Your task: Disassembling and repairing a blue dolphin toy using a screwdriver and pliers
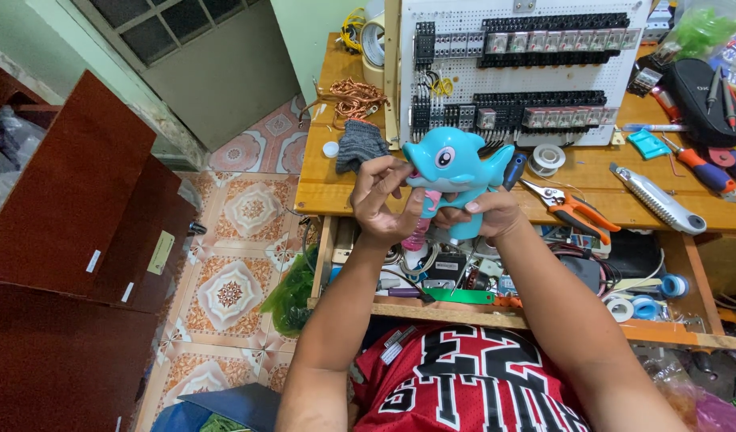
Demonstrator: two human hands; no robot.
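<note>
Gripping a blue toy dolphin [456, 164] between both hands, my left hand [381, 200] curls around its snout while my right hand [486, 214] clasps its underside; orange-handled pliers [572, 206] lie on the table [328, 188] just right.

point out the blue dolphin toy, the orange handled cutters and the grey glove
blue dolphin toy [454, 164], head view, on its head beside the eye
orange handled cutters [574, 210], head view, on the handles lying on the bench
grey glove [360, 144], head view, on the knitted cuff
</note>
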